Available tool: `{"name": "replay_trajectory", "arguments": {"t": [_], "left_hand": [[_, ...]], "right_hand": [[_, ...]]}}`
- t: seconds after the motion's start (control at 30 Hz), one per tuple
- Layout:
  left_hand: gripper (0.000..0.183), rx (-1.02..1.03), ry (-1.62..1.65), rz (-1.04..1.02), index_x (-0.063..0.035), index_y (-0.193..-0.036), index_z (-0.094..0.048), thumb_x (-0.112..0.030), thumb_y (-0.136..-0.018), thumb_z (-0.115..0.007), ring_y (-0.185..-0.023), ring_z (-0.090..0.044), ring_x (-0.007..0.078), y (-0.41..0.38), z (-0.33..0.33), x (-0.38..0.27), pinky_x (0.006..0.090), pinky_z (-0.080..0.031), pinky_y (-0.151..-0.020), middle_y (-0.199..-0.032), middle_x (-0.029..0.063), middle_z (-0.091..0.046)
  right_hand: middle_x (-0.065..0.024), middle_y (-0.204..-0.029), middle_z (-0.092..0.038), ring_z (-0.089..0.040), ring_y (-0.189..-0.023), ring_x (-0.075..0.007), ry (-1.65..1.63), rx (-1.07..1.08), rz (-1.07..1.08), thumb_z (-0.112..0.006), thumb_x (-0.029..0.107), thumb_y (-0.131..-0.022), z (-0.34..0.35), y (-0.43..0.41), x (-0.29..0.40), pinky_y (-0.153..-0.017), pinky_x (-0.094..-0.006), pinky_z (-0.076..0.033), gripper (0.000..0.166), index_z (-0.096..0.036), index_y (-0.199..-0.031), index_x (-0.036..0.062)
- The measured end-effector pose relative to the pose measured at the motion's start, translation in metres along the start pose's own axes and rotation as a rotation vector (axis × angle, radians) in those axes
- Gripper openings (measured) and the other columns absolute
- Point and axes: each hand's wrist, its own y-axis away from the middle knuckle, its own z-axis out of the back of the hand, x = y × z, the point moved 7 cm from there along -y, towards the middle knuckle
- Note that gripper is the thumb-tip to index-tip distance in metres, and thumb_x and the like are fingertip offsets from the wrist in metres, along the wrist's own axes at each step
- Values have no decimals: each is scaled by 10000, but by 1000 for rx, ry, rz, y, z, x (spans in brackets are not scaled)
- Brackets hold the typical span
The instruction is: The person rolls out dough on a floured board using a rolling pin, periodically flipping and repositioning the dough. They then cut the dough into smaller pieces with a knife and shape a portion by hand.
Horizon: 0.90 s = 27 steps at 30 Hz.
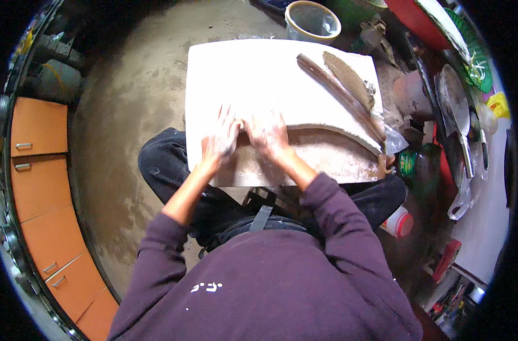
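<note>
A large sheet of pale dough (250, 81), its surface overexposed, covers most of a board (335, 157) in front of me. Both of my hands rest at the sheet's near edge, side by side. My left hand (219, 134) has its fingers spread over the white surface, its thumb beside a small rolled bit of the edge. My right hand (268, 132), slightly blurred, presses at the same edge just to the right. A wooden rolling pin (340, 93) lies slantwise on the right part of the board, beside a flat brown oval thing (350, 79).
A lined bucket (313, 21) stands beyond the board. Orange cabinets (41, 179) line the left side. At right are a cleaver-like metal blade (453, 102), a green basket (476, 55), a clear plastic bottle (418, 164) and a red-lidded tub (399, 222).
</note>
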Motion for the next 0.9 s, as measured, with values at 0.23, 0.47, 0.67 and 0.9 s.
{"name": "replay_trajectory", "arguments": {"t": [0.23,0.47,0.67,0.9], "left_hand": [[454,-19,-135,7,-18,-1358,-537,-246,-970,-480,-1429,-333,336,-1,-7,-11,480,-262,-1149,-1488,169,-441],[518,-50,-342,50,11,-1413,-459,-316,-1023,-364,-1456,-274,330,-113,-27,37,456,-250,-1161,-1513,192,-395],[474,50,-177,-91,-29,-1432,-455,-232,-1004,-427,-1417,-359,317,24,3,-24,495,-243,-1158,-1463,169,-470],[577,-496,937,554,-22,-1526,-254,-386,-1077,-240,-1430,-325,265,17,51,53,378,-211,-1190,-1525,176,-384]], "right_hand": [[-122,-1118,-645,-567,-1129,-293,91,-104,40,-543,284,-861,-3,16,6,-903,-442,-446,316,-657,-1087,94],[-149,-1074,-648,-593,-1020,-330,128,-139,-182,-540,245,-875,-29,-75,-56,-897,-503,-435,270,-653,-1069,94],[-110,-1041,-642,-552,-1064,-288,75,-189,100,-550,238,-886,13,39,24,-908,-480,-420,248,-649,-1028,60],[-157,-1016,-637,-574,-1006,-334,-90,-31,-49,-520,284,-956,13,24,-18,-907,-500,-422,264,-656,-971,59]]}}
